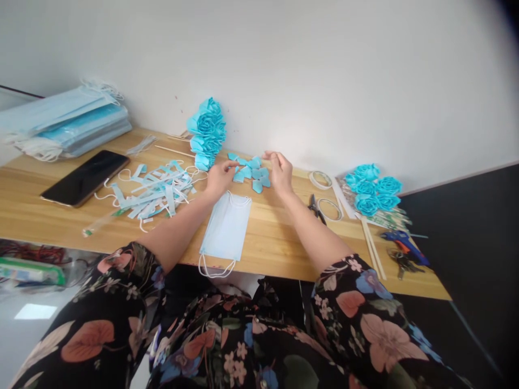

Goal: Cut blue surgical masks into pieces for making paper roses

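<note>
Nearest the camera, a pale blue face mask (226, 227) lies flat on the wooden counter (275, 248), its ear loops hanging over the front edge. Just beyond it, both forearms reach forward to a small cluster of blue cut pieces (253, 173). The left hand (219, 177) rests beside the cluster with its thumb and forefinger closed on the edge of one piece. The right hand (279, 170) hovers at the cluster's other side with its fingertips bunched together; whether it holds anything cannot be told. To the left of the left hand sits a loose heap of mask strips (156, 192), and further left a dark phone (86, 176). To the right of the right hand lie black cutters (315, 208), two tape rolls (329, 209), thin wooden sticks (371, 246), a blue glue gun (403, 243) and a bunch of blue roses (375, 189). Against the wall stands a taller rose bundle (207, 132), with a stack of masks (68, 121) at far left.
</note>
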A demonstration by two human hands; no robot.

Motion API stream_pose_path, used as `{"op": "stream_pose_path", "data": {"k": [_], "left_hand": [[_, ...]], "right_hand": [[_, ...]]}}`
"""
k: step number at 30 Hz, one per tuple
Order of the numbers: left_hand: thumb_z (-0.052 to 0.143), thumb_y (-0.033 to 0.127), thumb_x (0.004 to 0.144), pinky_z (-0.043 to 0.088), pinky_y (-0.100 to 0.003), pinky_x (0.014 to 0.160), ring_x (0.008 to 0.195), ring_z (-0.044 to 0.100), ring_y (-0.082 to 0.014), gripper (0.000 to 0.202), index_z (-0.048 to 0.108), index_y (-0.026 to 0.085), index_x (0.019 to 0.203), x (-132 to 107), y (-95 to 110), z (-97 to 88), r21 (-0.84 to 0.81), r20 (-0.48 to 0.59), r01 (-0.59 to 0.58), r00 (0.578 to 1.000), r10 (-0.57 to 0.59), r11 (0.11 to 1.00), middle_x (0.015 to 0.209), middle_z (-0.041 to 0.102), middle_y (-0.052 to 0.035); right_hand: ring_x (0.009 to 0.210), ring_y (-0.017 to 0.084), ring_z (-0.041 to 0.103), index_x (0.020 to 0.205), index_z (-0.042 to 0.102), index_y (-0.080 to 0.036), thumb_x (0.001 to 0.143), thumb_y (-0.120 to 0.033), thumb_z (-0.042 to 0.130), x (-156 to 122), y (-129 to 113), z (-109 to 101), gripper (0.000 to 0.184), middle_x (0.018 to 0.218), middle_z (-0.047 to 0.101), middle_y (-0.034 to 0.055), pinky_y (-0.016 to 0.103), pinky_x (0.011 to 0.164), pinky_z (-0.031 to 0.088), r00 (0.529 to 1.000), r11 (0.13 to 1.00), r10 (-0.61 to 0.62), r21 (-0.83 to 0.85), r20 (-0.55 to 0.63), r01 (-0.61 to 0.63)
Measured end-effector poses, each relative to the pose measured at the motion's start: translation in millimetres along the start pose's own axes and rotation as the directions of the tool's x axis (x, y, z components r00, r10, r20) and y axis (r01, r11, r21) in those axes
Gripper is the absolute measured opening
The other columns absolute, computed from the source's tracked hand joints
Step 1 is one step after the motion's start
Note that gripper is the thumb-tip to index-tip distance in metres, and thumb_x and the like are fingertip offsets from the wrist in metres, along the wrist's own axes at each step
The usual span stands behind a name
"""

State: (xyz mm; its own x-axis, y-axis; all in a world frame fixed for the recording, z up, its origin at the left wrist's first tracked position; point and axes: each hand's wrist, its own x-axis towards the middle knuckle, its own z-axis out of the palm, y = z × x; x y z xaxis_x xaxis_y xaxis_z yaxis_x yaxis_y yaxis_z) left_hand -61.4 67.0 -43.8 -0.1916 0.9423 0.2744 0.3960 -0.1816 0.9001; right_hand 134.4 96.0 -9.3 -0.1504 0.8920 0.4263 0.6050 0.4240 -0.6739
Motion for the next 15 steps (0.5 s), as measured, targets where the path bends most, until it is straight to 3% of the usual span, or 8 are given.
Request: {"op": "stream_pose_path", "data": {"k": [4,7,9,11,12,13,15], "left_hand": [[0.05,0.015,0.085,0.052,-0.032,0.097,0.102,0.071,-0.0215,0.036,0.077,0.015,0.109,1,-5,2.3,-0.016,0.005,-0.026,1.0,0.026,1.0,0.11,0.078,-0.0074],[0.051,0.016,0.085,0.052,-0.031,0.095,0.099,0.071,-0.0216,0.035,0.078,0.016,0.108,-1,-1,0.4,0.001,0.009,-0.017,1.0,0.017,1.0,0.106,0.078,-0.0065],[0.052,0.016,0.085,0.054,-0.031,0.09,0.092,0.071,-0.0216,0.035,0.078,0.016,0.108,-3,3,-1.3,0.024,0.026,0.021,0.999,-0.021,0.999,0.101,0.079,-0.0061],[0.051,0.015,0.085,0.054,-0.032,0.089,0.089,0.072,-0.0218,0.034,0.078,0.015,0.107,-5,6,-1.9,0.04,0.054,0.022,0.998,-0.024,0.999,0.098,0.079,-0.0059],[0.051,0.015,0.086,0.054,-0.032,0.09,0.09,0.072,-0.0218,0.034,0.079,0.016,0.105,-5,6,-1.7,0.038,0.061,0.016,0.998,-0.019,0.999,0.098,0.079,-0.0056],[0.051,0.014,0.086,0.054,-0.032,0.091,0.092,0.072,-0.0218,0.033,0.079,0.017,0.104,-5,6,-1.4,0.032,0.064,0.011,0.998,-0.013,0.999,0.099,0.079,-0.0051],[0.051,0.014,0.087,0.054,-0.032,0.093,0.096,0.072,-0.0217,0.032,0.079,0.018,0.103,-6,5,-0.7,0.012,0.062,0.011,0.998,-0.012,1.0,0.101,0.079,-0.0043]], "right_hand": [[0.081,0.022,0.07,0.094,0.068,-0.021,0.1,-0.046,0.044,-32,-20,-20,0.035,0.086,0.075,0.0043,0.038,0.08,0.055,0.992,0.998,-0.04,0.043,0.121,0.035],[0.065,0.019,0.064,0.071,0.064,-0.025,0.097,-0.046,0.049,-61,-55,-36,0.036,0.068,0.07,0.0012,0.034,0.069,0.054,0.98,0.993,-0.085,0.093,0.182,0.069],[0.061,0.017,0.064,0.067,0.064,-0.026,0.095,-0.04,0.052,-89,-84,-51,0.033,0.062,0.068,0.0,0.032,0.063,0.053,0.961,0.972,-0.157,0.207,0.228,0.11],[0.058,0.015,0.067,0.073,0.072,-0.029,0.091,-0.038,0.058,-129,-107,-68,0.025,0.065,0.073,-0.0013,0.029,0.059,0.054,0.831,0.863,-0.383,0.478,0.404,0.165],[0.057,0.015,0.068,0.076,0.076,-0.035,0.084,-0.045,0.064,-153,-115,-76,0.018,0.066,0.074,-0.0021,0.028,0.055,0.055,0.722,0.788,-0.503,0.595,0.475,0.158],[0.061,0.018,0.071,0.081,0.079,-0.045,0.074,-0.051,0.069,-179,-120,-84,0.014,0.069,0.075,-0.0035,0.03,0.049,0.054,0.621,0.768,-0.548,0.631,0.561,0.108],[0.071,0.029,0.075,0.081,0.072,-0.069,0.054,-0.048,0.075,-230,-125,-98,0.035,0.063,0.073,-0.0079,0.035,0.031,0.042,0.579,0.799,-0.502,0.601,0.642,0.026]]}}
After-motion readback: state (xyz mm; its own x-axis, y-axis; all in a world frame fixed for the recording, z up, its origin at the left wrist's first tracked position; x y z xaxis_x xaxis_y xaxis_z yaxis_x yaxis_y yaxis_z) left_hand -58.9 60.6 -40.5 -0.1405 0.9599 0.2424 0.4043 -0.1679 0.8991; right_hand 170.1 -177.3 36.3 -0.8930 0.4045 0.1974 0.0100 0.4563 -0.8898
